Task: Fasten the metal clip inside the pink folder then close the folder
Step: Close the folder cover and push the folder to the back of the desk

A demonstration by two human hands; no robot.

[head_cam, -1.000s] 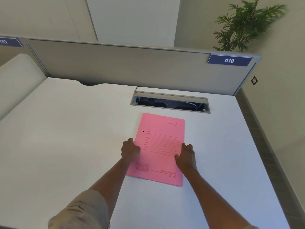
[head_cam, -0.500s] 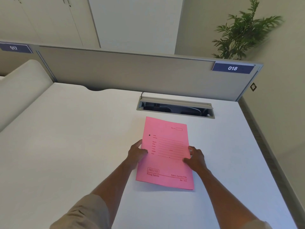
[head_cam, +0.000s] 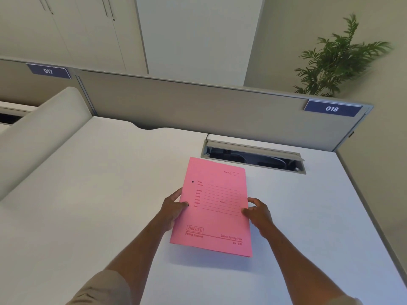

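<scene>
I see the closed pink folder [head_cam: 217, 208] on the white table [head_cam: 88, 205], my left hand [head_cam: 174, 208] gripping its left edge and my right hand [head_cam: 257, 211] its right edge.

— What sort of place is shown?
— An office: a white desk [head_cam: 110, 194] is bounded by a grey partition [head_cam: 198, 108] tagged with number plates [head_cam: 332, 108], and a cable hatch [head_cam: 253, 158] is set in.

pink folder [head_cam: 214, 208]: matt card | desk [head_cam: 88, 194]: smooth matt white laminate
</scene>
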